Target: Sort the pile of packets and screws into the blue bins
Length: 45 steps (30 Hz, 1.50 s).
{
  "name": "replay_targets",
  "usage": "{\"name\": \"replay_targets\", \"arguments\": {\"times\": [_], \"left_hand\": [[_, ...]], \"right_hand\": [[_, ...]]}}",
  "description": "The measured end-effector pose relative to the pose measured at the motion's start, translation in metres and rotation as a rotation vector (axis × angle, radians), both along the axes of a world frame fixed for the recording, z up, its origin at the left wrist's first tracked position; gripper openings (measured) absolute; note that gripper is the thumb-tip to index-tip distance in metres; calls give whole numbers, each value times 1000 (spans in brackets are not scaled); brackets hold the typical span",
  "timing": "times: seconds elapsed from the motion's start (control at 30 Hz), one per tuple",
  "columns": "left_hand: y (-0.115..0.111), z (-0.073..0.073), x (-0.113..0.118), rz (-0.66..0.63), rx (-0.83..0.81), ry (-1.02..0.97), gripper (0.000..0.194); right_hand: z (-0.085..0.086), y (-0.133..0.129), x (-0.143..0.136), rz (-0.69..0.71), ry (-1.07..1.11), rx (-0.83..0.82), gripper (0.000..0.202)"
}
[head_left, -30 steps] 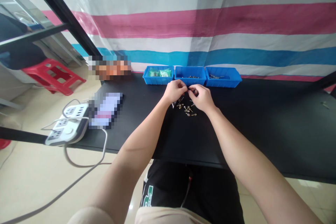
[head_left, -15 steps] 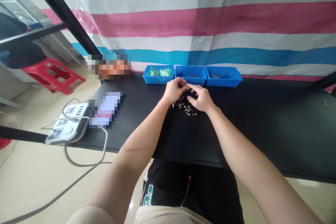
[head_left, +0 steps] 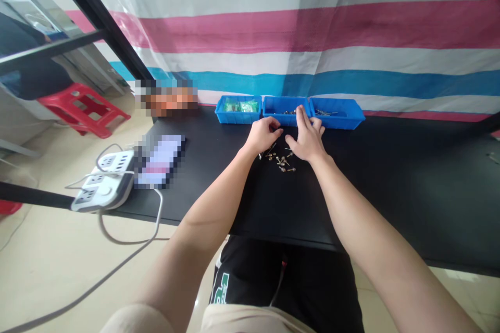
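Compared with half a second ago, the right hand point(head_left: 308, 138) has parted from the left hand point(head_left: 264, 134) and moved right and a little farther, its fingers now reaching over the near wall of the middle blue bin point(head_left: 282, 120). Its grip is spread, thumb well apart from the fingers, with nothing visible between them. The left hand has stayed nearly where it was, just above the table point(head_left: 207, 156), near the bins; its thumb and forefinger are curled toward each other, but whether they pinch anything cannot be told.

There are three blue bins in a row at the far side of the table. The left blue bin point(head_left: 239, 119) holds green-and-clear packets point(head_left: 240, 106), too merged to count. The middle one holds small metal parts, partly hidden by the fingers, and the right blue bin point(head_left: 344, 123) holds several thin metal pieces point(head_left: 325, 113). On the table, below and between the hands, lie roughly ten loose metal parts point(head_left: 282, 160), overlapping, so the exact number is unclear.

At the left are one phone point(head_left: 159, 158), blurred, one white power strip point(head_left: 103, 184) and one blurred orange item point(head_left: 172, 101). Beyond the table, one person point(head_left: 35, 75) sits on a red stool point(head_left: 84, 109).
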<state>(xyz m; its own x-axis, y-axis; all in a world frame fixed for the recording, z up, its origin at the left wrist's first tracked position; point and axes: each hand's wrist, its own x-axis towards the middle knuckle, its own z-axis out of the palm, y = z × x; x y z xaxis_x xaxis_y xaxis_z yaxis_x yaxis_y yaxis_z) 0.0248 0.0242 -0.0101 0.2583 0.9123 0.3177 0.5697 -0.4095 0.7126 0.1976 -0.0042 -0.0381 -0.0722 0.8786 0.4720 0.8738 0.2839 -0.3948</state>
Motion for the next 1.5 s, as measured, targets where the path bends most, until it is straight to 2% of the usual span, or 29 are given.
{"name": "replay_targets", "arguments": {"times": [0.13, 0.3, 0.6, 0.77, 0.9, 0.97, 1.03, 1.17, 1.37, 1.5], "left_hand": [[-1, 0, 0, -22, 12, 31, 6], [-1, -1, 0, -31, 6, 53, 7], [1, -2, -2, -82, 53, 146, 10], [-3, 2, -3, -104, 62, 294, 19], [-10, 6, -2, -144, 56, 431, 36], [-11, 7, -2, -181, 42, 481, 42], [-10, 7, -2, -221, 33, 516, 41], [-6, 5, -3, -272, 47, 539, 30], [-4, 3, -3, -288, 83, 541, 18], [-4, 2, -3, -295, 102, 513, 19]], "right_hand": [[-5, 7, 2, -57, -4, -45, 79], [-8, 9, 3, -44, 6, -36, 74], [0, 3, 0, -49, -24, -92, 76], [-5, 7, 1, -73, -16, 35, 69], [-4, 8, 1, -51, 54, 240, 48], [0, 5, -1, -24, 96, 270, 35], [4, 1, -4, -10, 108, 212, 29], [8, -5, -8, -12, 36, 52, 35], [10, -7, -7, 19, -29, -71, 31], [11, -9, -9, 41, -59, -121, 32]]}}
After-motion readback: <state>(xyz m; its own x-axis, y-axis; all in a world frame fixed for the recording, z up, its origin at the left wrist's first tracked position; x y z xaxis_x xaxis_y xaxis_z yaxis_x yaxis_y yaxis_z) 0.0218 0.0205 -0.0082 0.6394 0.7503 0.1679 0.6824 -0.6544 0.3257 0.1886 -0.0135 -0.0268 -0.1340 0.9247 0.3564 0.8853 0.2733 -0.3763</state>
